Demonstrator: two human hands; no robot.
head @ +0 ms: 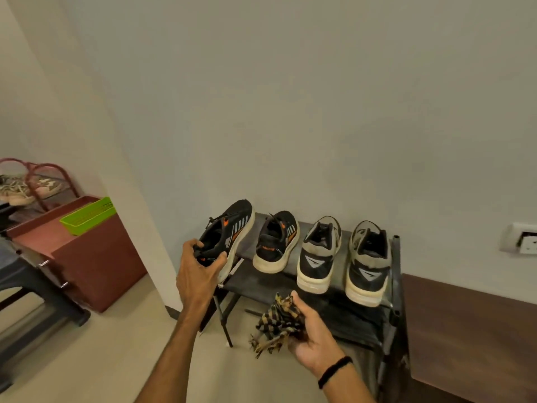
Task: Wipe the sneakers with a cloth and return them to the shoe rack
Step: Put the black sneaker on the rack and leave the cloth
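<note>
My left hand [200, 266] grips the heel of a black sneaker with orange and white stripes [232, 231], tilted at the left end of the dark shoe rack [395, 286]. Its partner [277, 242] stands on the rack's top shelf, heel toward me. To the right a pair of grey-and-black sneakers stands there, one [318, 257] beside the other [367, 263]. My right hand [312, 338], with a black wristband, holds a crumpled black-and-yellow checked cloth [277, 324] in front of the rack, lower than the top shelf.
A maroon drawer unit [87, 257] with a green basket [88, 216] on it stands to the left. Behind it a red rack [43, 175] holds pale shoes. A dark stool [35, 286] is at far left. A wall socket [523, 238] and wooden panel [470, 330] lie right.
</note>
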